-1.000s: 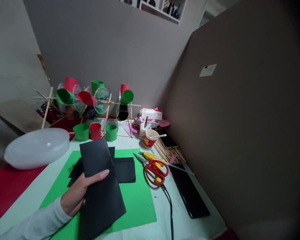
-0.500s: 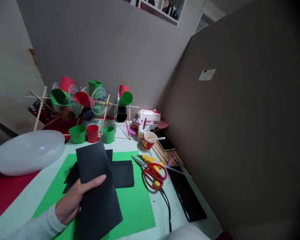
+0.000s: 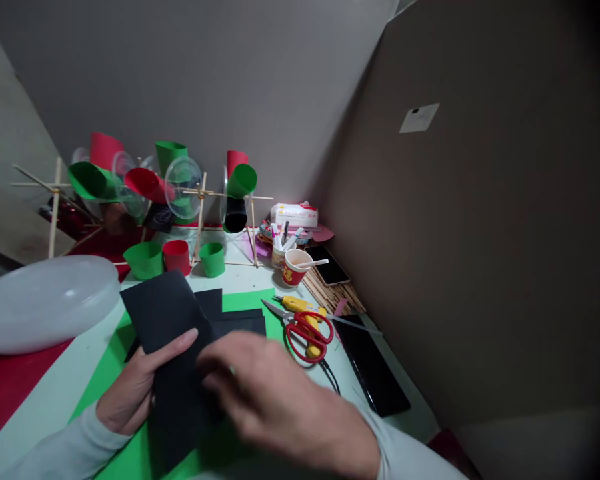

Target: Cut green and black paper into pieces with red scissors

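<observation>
My left hand (image 3: 140, 383) grips a long piece of black paper (image 3: 173, 387), thumb on its face, fingers behind it. Over the paper's right edge, my right hand (image 3: 280, 400) is smeared by motion with its fingers bent. Whether those fingers pinch the paper cannot be made out. More black paper pieces (image 3: 241, 321) lie behind, on a green sheet (image 3: 93, 393). To the right are red-handled scissors (image 3: 310, 337), resting across a yellow glue gun (image 3: 300, 305).
A stick frame (image 3: 201, 220) carries clear discs with red and green paper cups. Small cups, including a red one (image 3: 177, 257), stand before it. A translucent white oval object (image 3: 50, 303) sits left. A black phone (image 3: 373, 367) and wooden sticks (image 3: 330, 293) lie right.
My right hand has come in from the lower right to the black paper's edge. The paper in my left hand has tilted further left. The view has shifted slightly.
</observation>
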`<action>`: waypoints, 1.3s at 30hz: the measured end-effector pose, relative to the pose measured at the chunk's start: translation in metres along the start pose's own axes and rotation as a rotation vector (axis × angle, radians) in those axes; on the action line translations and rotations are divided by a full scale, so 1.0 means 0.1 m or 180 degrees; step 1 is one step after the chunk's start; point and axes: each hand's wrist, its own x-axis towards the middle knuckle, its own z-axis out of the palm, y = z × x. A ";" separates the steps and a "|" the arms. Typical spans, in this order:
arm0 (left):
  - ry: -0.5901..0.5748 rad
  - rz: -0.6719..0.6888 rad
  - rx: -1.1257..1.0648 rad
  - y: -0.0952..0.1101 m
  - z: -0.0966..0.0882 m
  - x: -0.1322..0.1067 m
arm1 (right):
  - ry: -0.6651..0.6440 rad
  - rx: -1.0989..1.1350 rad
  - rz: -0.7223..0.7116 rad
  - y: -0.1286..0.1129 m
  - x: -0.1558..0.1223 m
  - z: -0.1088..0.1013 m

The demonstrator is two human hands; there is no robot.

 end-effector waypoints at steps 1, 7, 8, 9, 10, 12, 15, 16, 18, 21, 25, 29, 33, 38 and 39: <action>0.0036 0.0064 0.0009 0.02 -0.01 0.01 | -0.0151 -0.0871 0.0119 0.12 0.13 -0.18; 0.0203 0.0244 -0.0274 0.23 0.05 0.00 | -0.0102 -0.1936 0.0854 0.79 0.27 -0.59; 0.0267 0.0327 -0.0381 0.27 0.07 0.00 | -0.0160 -0.2051 0.0898 0.87 0.25 -0.55; 0.0317 0.0419 -0.0468 0.31 0.07 0.00 | -0.0225 -0.2148 0.0916 0.93 0.22 -0.51; 0.0348 0.0500 -0.0528 0.34 0.07 0.00 | -0.0289 -0.2220 0.0893 0.98 0.21 -0.46; 0.0386 0.0657 -0.0610 0.39 0.05 0.01 | -0.0381 -0.2316 0.0815 1.05 0.18 -0.39; 0.0412 0.0768 -0.0677 0.44 0.01 0.03 | -0.0434 -0.2355 0.0678 1.11 0.16 -0.31; 0.0416 0.0767 -0.0699 0.45 -0.01 0.04 | -0.0444 -0.2350 0.0641 1.13 0.15 -0.30; 0.0409 0.0756 -0.0763 0.48 -0.04 0.05 | -0.0448 -0.2319 0.0570 1.16 0.14 -0.28; 0.0405 0.0762 -0.0886 0.53 -0.06 0.05 | -0.0355 -0.2216 0.0492 1.21 0.15 -0.30; 0.0474 0.0865 -0.0977 0.58 -0.05 0.02 | 0.0179 -0.1745 0.0352 1.14 0.15 -0.51; 0.0510 0.1051 -0.0970 0.63 -0.03 -0.02 | 0.0675 0.0555 0.0542 0.83 0.15 -0.70; 0.0461 0.1234 -0.0986 0.65 -0.04 -0.02 | -0.0077 0.3019 0.1171 0.59 0.23 -0.56; 0.0422 0.1476 -0.0895 0.56 -0.04 -0.03 | -0.0059 0.3535 0.1186 0.42 0.37 -0.29; 0.0379 0.1487 -0.0842 0.52 -0.03 -0.04 | 0.0018 0.3429 0.1175 0.38 0.40 -0.27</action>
